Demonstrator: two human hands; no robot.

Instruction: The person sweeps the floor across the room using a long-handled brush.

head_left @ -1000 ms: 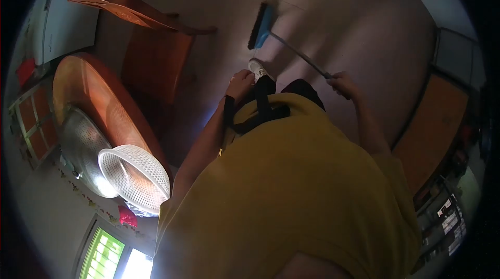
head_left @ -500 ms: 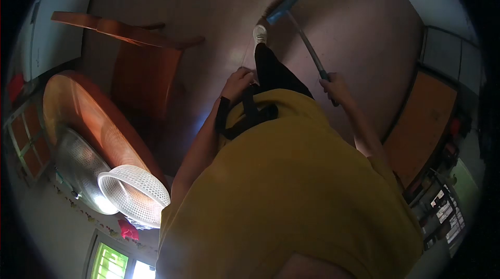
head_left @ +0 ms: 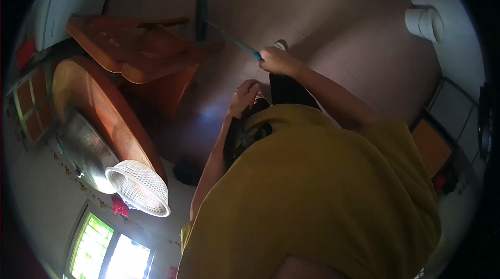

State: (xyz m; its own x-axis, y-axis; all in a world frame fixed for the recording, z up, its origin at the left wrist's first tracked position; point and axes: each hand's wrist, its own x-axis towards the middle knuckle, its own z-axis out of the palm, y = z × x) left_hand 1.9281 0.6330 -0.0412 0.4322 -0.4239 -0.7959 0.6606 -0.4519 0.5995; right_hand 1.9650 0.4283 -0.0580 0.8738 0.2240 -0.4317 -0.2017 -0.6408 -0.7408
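Right hand [head_left: 279,61] is wrapped round the blue, dark-bristled long-handled broom [head_left: 203,17], whose head sits upper left of frame centre. Left hand [head_left: 244,97] is curled mid-frame; can't tell its grip.

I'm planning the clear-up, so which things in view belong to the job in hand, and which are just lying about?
Apparently in the job:
- blue broom, held in the right hand
- floor

Seemingly just about:
- wooden chair
- round table
- white colander
- grey perforated dish
- white bucket
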